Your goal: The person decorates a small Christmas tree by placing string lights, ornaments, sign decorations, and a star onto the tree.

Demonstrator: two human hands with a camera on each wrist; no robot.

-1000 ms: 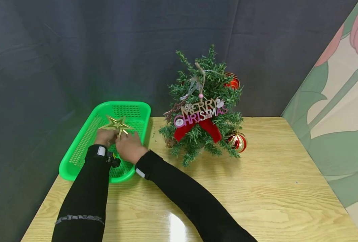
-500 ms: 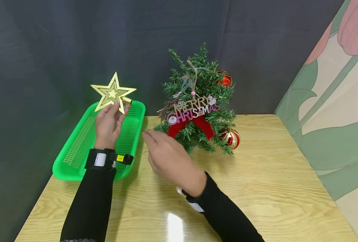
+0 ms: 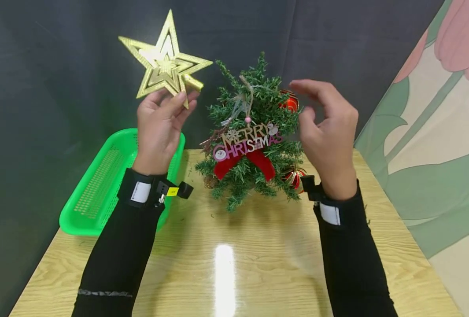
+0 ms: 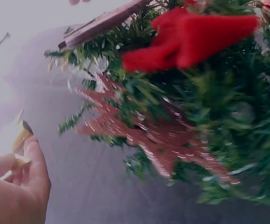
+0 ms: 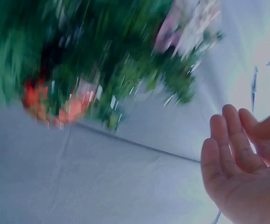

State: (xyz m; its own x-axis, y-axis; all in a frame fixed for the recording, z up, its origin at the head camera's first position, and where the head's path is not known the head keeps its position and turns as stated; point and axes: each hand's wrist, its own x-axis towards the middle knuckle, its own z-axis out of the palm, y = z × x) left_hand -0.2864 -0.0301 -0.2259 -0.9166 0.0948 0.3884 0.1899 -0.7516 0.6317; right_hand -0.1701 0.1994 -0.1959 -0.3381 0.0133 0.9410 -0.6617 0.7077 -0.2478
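Note:
My left hand point(image 3: 159, 127) pinches a gold star tree topper point(image 3: 166, 66) by its lower point, near the short gold tube point(image 3: 193, 82) at its base. The star is held up left of the small Christmas tree point(image 3: 254, 105), above the basket's level. In the left wrist view only bits of the gold tube point(image 4: 22, 137) show past the fingers. My right hand point(image 3: 329, 127) is raised at the tree's right side, thumb and fingers apart and nothing between them. The right wrist view shows its fingers point(image 5: 235, 140) loosely bent beside the blurred branches.
The tree carries a Merry Christmas sign point(image 3: 250, 141), a red bow point(image 3: 264, 165), red baubles point(image 3: 291, 102) and a glittery pinkish ornament point(image 4: 148, 135). A green basket point(image 3: 65, 220) stands on the wooden table point(image 3: 266, 246) at left. A dark cloth point(image 3: 79, 66) hangs behind.
The left hand has lifted the gold star out of the basket, up and to the right. The right hand has left the basket and swung across to the tree's right side.

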